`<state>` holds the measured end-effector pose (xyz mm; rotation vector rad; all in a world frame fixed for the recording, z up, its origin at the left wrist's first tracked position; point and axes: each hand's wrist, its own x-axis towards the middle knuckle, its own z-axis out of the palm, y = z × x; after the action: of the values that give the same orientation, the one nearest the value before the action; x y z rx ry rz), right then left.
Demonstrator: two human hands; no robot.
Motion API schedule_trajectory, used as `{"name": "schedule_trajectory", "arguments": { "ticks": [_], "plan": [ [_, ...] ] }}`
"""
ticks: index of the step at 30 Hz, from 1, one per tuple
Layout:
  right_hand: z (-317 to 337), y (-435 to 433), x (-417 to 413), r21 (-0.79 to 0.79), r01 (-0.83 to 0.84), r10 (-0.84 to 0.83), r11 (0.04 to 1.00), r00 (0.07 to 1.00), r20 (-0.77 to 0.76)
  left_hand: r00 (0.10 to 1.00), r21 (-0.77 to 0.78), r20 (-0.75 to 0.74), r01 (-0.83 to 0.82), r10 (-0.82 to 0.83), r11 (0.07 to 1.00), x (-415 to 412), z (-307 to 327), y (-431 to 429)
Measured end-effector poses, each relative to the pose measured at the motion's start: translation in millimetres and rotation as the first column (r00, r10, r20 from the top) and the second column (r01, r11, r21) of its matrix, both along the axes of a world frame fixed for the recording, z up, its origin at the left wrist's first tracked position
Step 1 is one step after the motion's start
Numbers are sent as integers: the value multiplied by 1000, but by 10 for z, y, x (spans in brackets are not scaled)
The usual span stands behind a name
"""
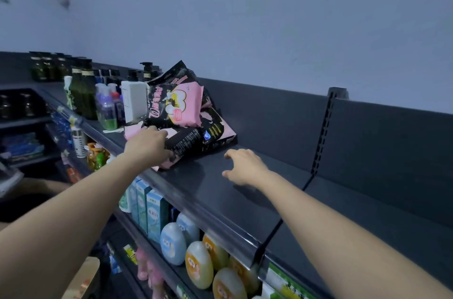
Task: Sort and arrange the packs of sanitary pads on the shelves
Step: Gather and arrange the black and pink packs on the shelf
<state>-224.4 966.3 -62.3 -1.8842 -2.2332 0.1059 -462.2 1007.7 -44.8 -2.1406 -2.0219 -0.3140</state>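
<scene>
the packs of sanitary pads (220,132) lie in a loose heap on the top shelf (245,203), with one pink-and-black pack (176,102) propped upright beside a white box (133,100). the left hand (147,144) grips the black pack (193,145) at the front, likely to pull it free. the right hand (245,166) hovers wide and empty over bare shelf just beside the heap, seemingly ready to take it.

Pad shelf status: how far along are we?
Early. Done: nothing looks arranged; the pad packs lie in a loose heap on the top shelf. In hand: left hand has a grip on the front pack; right hand is open, holding nothing. Left: sorting and lining up the whole heap.
</scene>
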Motion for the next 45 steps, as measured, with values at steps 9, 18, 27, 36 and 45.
{"name": "schedule_trajectory", "arguments": {
  "ticks": [9,18,27,36,45],
  "plan": [
    [-3,789,-346,1,13,-13,1000,1000,-16,883,27,465,-92,69,995,-348,60,876],
    [152,1312,-480,231,171,-103,958,955,-277,63,-123,992,178,113,976,-382,329,1488],
    [508,1378,-410,550,308,-38,776,894,-447,437,232,707,599,-556,766,-23,591,1499],
    [396,1216,-108,263,446,-122,856,667,-735,682,-106,708,360,-184,927,-316,405,1654],
    [228,1064,-11,162,522,-265,837,647,-715,795,-440,586,151,156,885,-464,113,1607]
  ]
}}
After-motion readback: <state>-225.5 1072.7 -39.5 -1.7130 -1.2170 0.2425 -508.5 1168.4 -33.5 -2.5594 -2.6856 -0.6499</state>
